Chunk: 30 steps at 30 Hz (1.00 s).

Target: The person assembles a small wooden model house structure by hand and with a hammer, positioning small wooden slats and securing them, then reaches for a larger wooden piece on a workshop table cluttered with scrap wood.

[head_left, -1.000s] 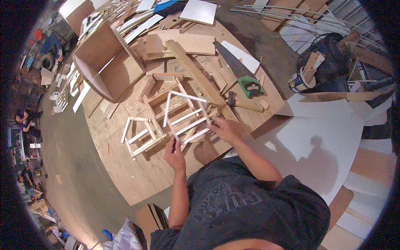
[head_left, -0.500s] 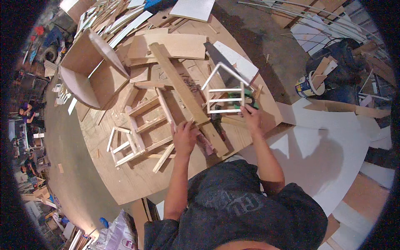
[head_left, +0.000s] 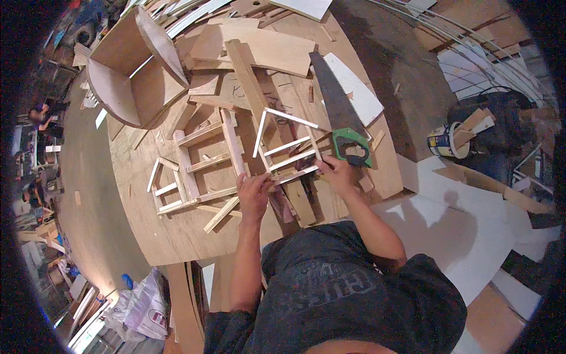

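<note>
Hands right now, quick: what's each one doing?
Left hand: fingers bent between the larger wooden frame and small white-edged frame; grip cannot be told.
Right hand: closed, holding the small white-edged frame's corner.

On the black shirt (head_left: 339, 298), near middle, large block lettering (head_left: 354, 287) runs across the front in dark grey, bent by folds and only partly legible; on the pale bag (head_left: 138, 310), near left, a rounded purple mark (head_left: 157, 319) carries white letter shapes, with a line of smaller print beneath it too blurred to make out. On the white bucket (head_left: 446, 140), at the right, a blue and yellow label (head_left: 437, 143) wraps the left side; its print is too small to read.
</note>
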Available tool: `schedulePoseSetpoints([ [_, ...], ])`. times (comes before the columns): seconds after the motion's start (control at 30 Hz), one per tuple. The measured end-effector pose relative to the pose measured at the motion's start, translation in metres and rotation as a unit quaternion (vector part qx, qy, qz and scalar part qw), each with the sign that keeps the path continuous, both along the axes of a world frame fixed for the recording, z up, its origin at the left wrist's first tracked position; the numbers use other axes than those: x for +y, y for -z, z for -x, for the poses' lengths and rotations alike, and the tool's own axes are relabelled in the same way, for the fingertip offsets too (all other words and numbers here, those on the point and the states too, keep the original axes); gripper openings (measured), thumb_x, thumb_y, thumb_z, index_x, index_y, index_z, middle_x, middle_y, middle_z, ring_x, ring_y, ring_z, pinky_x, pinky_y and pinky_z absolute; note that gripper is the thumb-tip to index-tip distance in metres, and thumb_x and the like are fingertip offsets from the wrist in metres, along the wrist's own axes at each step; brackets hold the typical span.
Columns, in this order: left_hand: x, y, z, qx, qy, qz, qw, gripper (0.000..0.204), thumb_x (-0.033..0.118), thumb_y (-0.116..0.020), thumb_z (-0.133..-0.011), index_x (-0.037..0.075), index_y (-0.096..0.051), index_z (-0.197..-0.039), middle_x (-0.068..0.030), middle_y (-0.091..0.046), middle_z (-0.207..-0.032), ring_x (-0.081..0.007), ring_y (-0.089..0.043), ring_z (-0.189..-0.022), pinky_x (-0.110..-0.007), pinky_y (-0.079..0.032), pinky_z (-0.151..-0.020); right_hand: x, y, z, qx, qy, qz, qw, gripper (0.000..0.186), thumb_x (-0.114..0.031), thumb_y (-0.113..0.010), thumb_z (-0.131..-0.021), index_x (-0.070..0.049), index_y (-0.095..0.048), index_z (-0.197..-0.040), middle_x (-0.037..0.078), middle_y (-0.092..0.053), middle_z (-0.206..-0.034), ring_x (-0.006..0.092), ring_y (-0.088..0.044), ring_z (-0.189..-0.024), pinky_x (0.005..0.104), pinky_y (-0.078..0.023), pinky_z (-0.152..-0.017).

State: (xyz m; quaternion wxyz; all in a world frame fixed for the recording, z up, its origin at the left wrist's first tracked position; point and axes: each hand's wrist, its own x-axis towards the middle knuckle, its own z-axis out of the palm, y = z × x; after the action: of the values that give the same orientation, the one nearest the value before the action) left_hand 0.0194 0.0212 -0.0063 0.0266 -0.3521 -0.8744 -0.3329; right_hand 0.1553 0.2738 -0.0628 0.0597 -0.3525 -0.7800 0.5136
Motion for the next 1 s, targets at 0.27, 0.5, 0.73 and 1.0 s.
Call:
schedulePoseSetpoints([
  [0.27,0.004,0.002,0.004,-0.132,-0.022,-0.046,0.99,0.025,0.007,-0.082,-0.08,0.009,-0.076,-0.105,-0.0096,-0.064,-0.113,-0.0323,-0.063,-0.104,-0.043,-0.052,-0.092,-0.028,-0.033,0.025,0.038,0.058,0.114,0.991,0.037,-0.029,-0.075,-0.098,-0.002,-0.076,-0.122,0.004,-0.078,-0.089,0.0075,-0.071,-0.077,0.0263,-0.055,-0.069],
  [0.5,0.017,-0.014,0.004,-0.008,0.002,-0.022,1.0,0.027,0.015,-0.085,-0.078,0.014,-0.077,-0.104,-0.0056,-0.063,-0.108,-0.028,-0.06,-0.107,-0.047,-0.044,-0.101,-0.043,-0.008,0.017,0.124,0.149,0.198,0.961,0.035,-0.018,-0.074,-0.099,0.009,-0.071,-0.121,0.012,-0.078,-0.095,0.0159,-0.075,-0.075,0.0282,-0.06,-0.067],
  [0.73,-0.009,-0.017,0.01,0.058,-0.076,0.048,0.994,0.047,0.029,-0.09,-0.072,0.02,-0.074,-0.115,-0.0023,-0.065,-0.123,-0.0247,-0.058,-0.123,-0.051,-0.028,-0.118,-0.045,-0.019,0.026,0.095,0.139,0.191,0.967,0.037,-0.019,-0.073,-0.1,0.007,-0.071,-0.125,0.011,-0.076,-0.096,0.017,-0.075,-0.077,0.0292,-0.063,-0.072],
  [1.0,-0.037,0.011,0.019,-0.036,-0.08,0.053,0.995,0.03,0.012,-0.074,-0.087,0.021,-0.073,-0.116,-0.0081,-0.068,-0.12,-0.026,-0.062,-0.12,-0.053,-0.025,-0.12,-0.037,0.026,0.021,0.116,0.087,0.101,0.984,0.034,-0.022,-0.071,-0.102,0.006,-0.073,-0.121,0.007,-0.075,-0.093,0.0129,-0.073,-0.079,0.0277,-0.061,-0.076],
])
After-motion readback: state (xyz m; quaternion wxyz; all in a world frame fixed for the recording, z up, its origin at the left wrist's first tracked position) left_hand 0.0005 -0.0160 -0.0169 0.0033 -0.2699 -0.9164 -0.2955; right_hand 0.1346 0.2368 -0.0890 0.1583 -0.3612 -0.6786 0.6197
